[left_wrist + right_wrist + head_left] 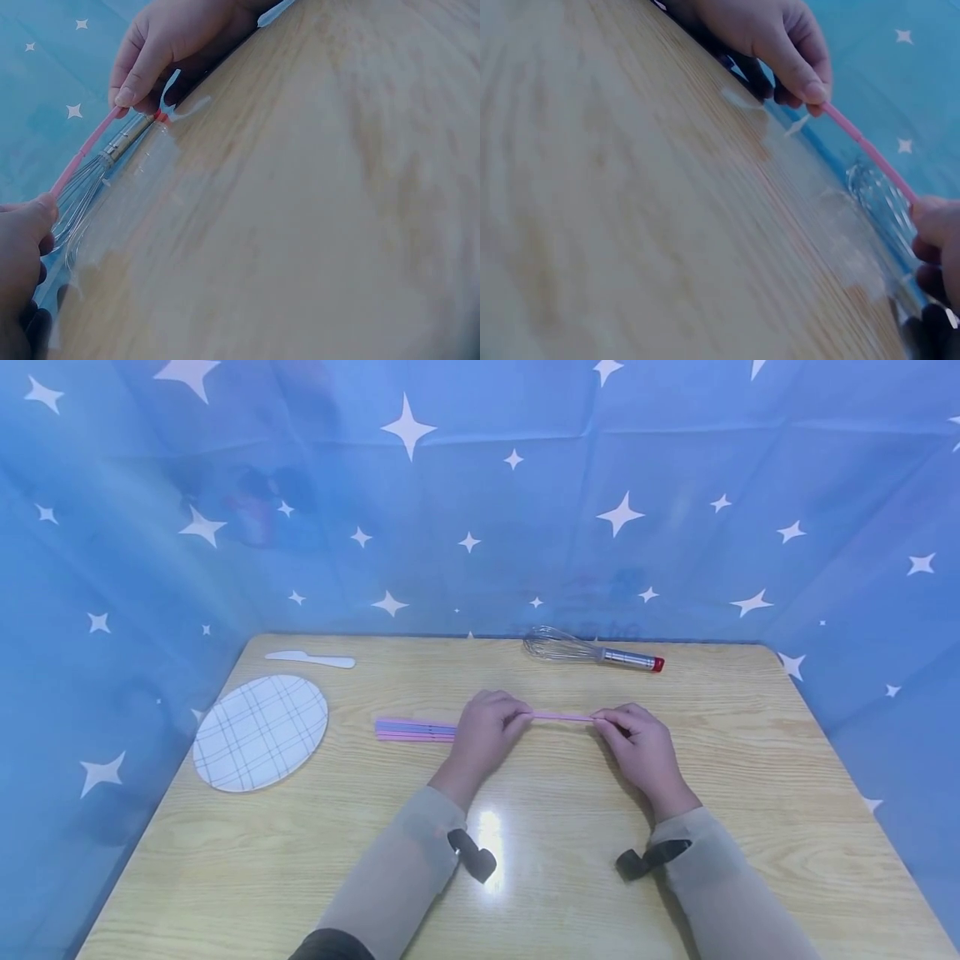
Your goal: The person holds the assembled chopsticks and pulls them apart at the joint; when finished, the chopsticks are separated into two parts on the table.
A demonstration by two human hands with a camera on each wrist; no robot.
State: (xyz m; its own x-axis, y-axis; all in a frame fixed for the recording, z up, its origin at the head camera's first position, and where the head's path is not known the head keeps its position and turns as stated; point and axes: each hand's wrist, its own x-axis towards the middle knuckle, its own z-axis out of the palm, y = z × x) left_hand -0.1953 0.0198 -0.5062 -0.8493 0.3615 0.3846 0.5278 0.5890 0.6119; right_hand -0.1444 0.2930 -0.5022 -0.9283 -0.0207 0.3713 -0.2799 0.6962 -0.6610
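A thin pink drinking straw (562, 717) is held level above the table, stretched between the two hands. The left hand (487, 727) pinches its left end between thumb and fingers. At the other end, the right hand (641, 747) pinches it the same way. Both wrist views show a small joint partway along the pink straw (82, 154). Just left of the left hand, several pink and blue straws (415, 730) lie side by side on the table, their right ends hidden behind that hand.
A wire whisk (626, 657) with a red-tipped handle lies at the table's back edge, beyond the hands. At the left are an oval white plate (262, 732) with a checked pattern and a white knife (311, 658). A starry blue curtain (465, 485) surrounds the wooden table (555, 877).
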